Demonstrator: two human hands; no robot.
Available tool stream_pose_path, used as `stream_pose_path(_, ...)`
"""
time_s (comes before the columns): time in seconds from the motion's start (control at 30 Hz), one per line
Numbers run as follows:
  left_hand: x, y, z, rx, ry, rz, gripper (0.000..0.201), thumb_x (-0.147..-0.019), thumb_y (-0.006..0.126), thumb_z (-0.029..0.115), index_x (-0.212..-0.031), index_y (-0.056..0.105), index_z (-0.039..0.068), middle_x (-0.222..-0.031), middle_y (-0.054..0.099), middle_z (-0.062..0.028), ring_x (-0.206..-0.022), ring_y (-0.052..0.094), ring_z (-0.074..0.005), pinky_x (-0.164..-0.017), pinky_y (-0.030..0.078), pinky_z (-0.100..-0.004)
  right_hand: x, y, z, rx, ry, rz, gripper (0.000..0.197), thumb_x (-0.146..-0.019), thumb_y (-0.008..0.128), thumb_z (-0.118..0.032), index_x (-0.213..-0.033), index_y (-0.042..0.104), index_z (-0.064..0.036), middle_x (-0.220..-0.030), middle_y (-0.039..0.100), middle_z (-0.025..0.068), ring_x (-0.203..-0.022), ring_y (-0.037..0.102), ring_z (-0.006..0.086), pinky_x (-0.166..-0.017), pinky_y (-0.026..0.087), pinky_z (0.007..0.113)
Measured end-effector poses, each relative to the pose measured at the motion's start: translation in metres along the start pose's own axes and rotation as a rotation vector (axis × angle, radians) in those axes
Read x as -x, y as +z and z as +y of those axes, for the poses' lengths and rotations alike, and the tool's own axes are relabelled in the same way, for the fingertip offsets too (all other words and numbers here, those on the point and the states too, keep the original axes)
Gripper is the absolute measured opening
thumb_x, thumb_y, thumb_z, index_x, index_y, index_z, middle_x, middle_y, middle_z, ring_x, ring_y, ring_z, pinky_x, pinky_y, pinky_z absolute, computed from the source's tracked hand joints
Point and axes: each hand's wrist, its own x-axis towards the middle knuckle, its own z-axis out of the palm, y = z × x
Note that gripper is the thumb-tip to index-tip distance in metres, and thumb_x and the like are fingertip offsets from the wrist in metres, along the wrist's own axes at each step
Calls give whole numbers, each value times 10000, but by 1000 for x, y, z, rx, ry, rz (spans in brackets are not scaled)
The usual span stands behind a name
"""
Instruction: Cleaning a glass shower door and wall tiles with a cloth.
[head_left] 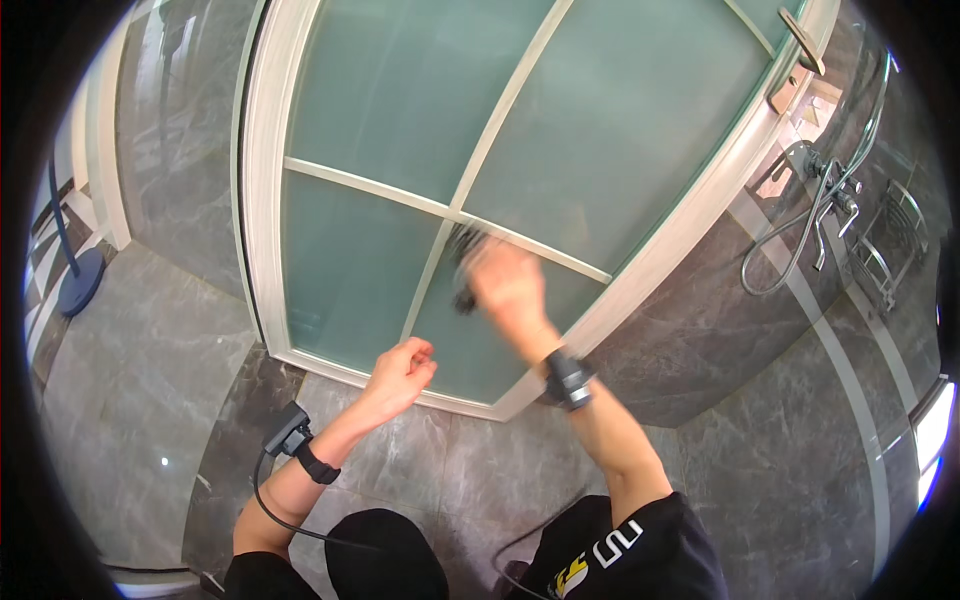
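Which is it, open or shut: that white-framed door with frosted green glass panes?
Open: the door stands at an angle, its right edge free, with glossy grey marble wall showing beyond it.

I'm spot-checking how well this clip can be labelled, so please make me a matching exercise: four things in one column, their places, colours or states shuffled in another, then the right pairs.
Things
1. Right hand
2. Left hand
3. Handle
4. Round stand base

Descriptions
A. Dark blue, at the far left
B. Motion-blurred, holding a dark item
C. At the upper right edge of the glass door
D. Fingers curled, no held thing visible

Pairs: 1-B, 2-D, 3-C, 4-A
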Motion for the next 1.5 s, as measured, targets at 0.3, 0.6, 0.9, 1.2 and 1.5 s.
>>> stream_pose_path(0.3, 15, -26, -4, -86, -18, 79, 259, -842, 592, 116, -1049, 564, -37, -885, 620, -130, -664, 627, -172, -607, 496, -296, -24, -97, 110, 137, 100, 84, 404, -679, 618, -32, -1077, 619, -97, -1113, 597, 137, -1093, 539, 324, -909, 422, 455)
stream_pose_path(0.6, -5, 8, 7, -39, -24, -37, 260, -866, 580, 118, -1072, 557, -39, -897, 625, -127, -673, 637, -164, -611, 502, -296, -1, -81, 118, 242, 355, 212, 569, -607, 698, -54, -1157, 555, -22, -1170, 541, 218, -1165, 475, 375, -1000, 371, 477)
stream_pose_path(0.9, -14, -1, 25, -112, 5, -75, 247, -859, 560, 112, -1047, 550, -48, -860, 625, -114, -677, 638, -164, -595, 498, -291, -18, -117, 151, 280, 256, 103, 510, -586, 666, -33, -1090, 594, -28, -1165, 543, 188, -1122, 503, 352, -909, 400, 447)
stream_pose_path(1.2, -108, 20, 154, -241, 448, 35, 257, -860, 540, 123, -1041, 544, -59, -859, 639, -147, -634, 613, -186, -640, 496, -318, -172, -147, 223, 414, 522, 578, 479, -648, 746, -236, -1052, 590, -32, -1226, 522, 167, -1122, 471, 350, -888, 374, 483)
stream_pose_path(1.5, -101, 15, 110, -431, 282, 17, 499, -812, 613, 265, -1135, 509, -101, -1187, 492, -302, -1080, 518, -426, -934, 422, -457, -46, -80, 84, 43, -253, -143, 306, -723, 607, -175, -1026, 644, -190, -1300, 520, 31, -1166, 508, 209, -957, 363, 451)
